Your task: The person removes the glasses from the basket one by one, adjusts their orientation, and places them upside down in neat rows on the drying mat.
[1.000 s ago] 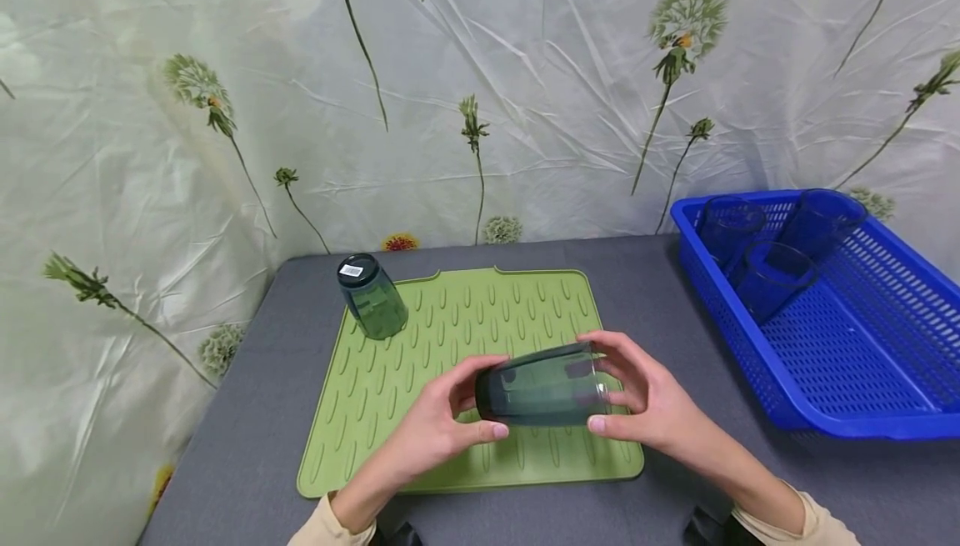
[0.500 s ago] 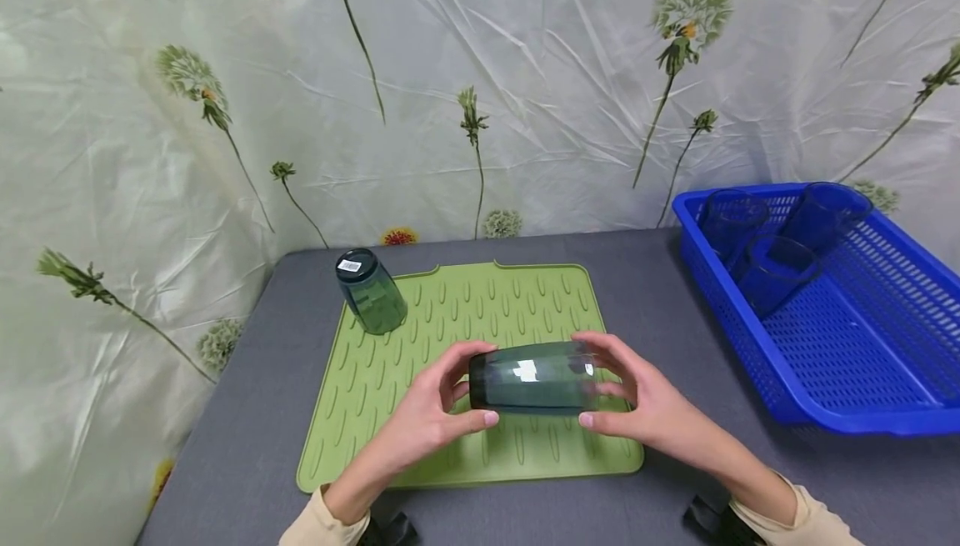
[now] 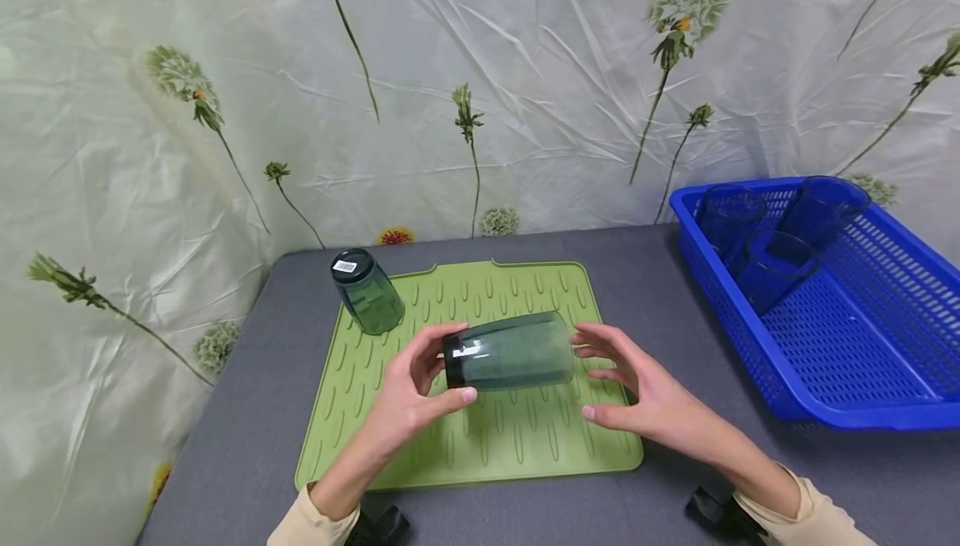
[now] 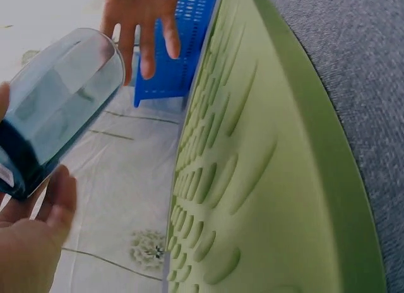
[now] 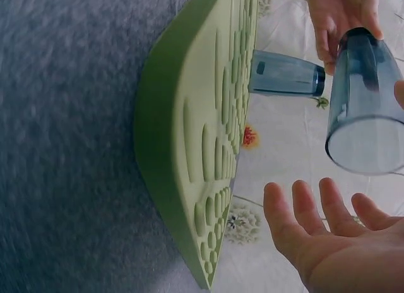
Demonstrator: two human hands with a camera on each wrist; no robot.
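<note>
Second glass (image 3: 365,290) upside down on mat (image 3: 525,446), upper left; basket (image 3: 862,363) right. Left hand (image 3: 408,392) fingers grip sideways glass (image 3: 510,352); right hand (image 3: 645,388) open, apart.

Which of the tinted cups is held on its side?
The cup in the left hand, held sideways above the green mat. The other cup stands upside down at the mat's far left corner.

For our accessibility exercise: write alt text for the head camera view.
A left hand grips the base of a tinted glass held sideways above a green mat, the right hand open beside its mouth. A second glass stands upside down on the mat.
</note>
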